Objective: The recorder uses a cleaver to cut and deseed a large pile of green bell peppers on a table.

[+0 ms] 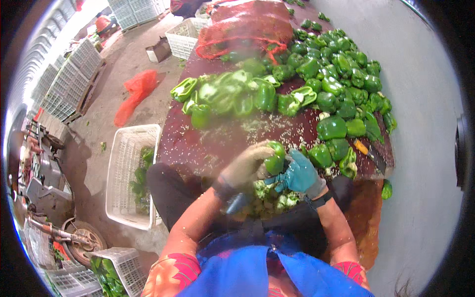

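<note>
A whole green bell pepper (275,159) is held up near the table's front edge. My left hand (248,163), in a pale, dirty work glove, grips it from the left side. Against its right side is my right hand (302,174), in a teal-coated glove with bent fingers; whether it holds anything is hidden. Below both hands, pale green pepper cores (288,200) lie in a heap by my lap. Halved peppers (226,92) form a blurred row across the dark red table (207,144). To the right is a large pile of whole green peppers (330,85).
An orange-handled knife (361,147) lies at the table's right front corner. Red mesh sacks (248,26) cover the far end. On the floor at left stands a white plastic crate (118,178) with peppers inside. A grey wall (419,148) runs along the right; stacked crates (72,78) stand farther left.
</note>
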A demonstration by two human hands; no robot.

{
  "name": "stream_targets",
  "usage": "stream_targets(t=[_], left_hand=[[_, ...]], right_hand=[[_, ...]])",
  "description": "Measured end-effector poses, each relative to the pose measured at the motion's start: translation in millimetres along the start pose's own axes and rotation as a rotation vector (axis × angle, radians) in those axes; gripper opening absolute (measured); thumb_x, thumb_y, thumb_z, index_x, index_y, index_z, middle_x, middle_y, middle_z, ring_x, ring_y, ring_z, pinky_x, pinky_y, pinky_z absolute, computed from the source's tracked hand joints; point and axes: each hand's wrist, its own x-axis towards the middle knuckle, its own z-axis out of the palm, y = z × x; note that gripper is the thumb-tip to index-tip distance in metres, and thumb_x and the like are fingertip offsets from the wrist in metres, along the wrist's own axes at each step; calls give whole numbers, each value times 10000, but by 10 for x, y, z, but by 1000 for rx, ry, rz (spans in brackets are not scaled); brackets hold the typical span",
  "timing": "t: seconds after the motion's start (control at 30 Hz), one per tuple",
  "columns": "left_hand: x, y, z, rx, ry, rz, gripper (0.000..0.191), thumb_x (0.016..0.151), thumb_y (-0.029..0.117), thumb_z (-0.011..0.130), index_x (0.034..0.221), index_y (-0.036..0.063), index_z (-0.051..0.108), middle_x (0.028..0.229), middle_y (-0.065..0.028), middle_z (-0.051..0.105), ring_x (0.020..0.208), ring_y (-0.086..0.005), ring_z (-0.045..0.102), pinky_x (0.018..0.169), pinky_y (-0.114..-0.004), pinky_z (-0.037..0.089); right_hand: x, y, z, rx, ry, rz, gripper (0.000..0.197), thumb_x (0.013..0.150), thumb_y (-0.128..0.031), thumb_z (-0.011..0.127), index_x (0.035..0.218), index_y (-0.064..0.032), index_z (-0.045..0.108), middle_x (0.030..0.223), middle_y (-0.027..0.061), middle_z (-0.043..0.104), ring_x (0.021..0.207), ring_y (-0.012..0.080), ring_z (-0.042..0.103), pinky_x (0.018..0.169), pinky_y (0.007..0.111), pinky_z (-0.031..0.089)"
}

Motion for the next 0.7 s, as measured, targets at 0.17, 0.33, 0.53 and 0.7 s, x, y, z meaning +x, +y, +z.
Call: stream_targets(t=[0.17,0.33,0.53,0.7], left_hand=[[-139,617,78,300,-15,165,303,877,189,640,1127,19,654,1094,-138,669,955,-267,646,877,-367,515],[-362,727,26,-404,123,-322,470,859,341,650,1188,7,627,1102,-124,682,984,-244,657,864,-384,534],[-316,711,-10,-477,143,-279,370,951,304,577,1138,-11,631,1020,-43,671,892,-87,602,821,-268,490],[-189,557,-157,-265,164,-344,415,939,321,610,1201,2,645,1075,-82,683,964,-156,636,839,-309,524]], right_hand=[[-102,-538,646,459,-336,209,613,1068,-484,296,1338,8,542,1090,195,702,884,302,714,729,403,590],[-226,-469,932,432,-303,310,715,998,-595,386,1354,7,535,1056,239,696,782,337,707,665,421,579],[-177,-308,1017,745,-170,289,586,1012,-511,459,1262,1,597,914,203,696,705,305,696,618,417,582],[-17,-181,800,727,11,180,436,1040,-390,484,1259,-31,600,1000,188,699,811,304,699,671,432,586]])
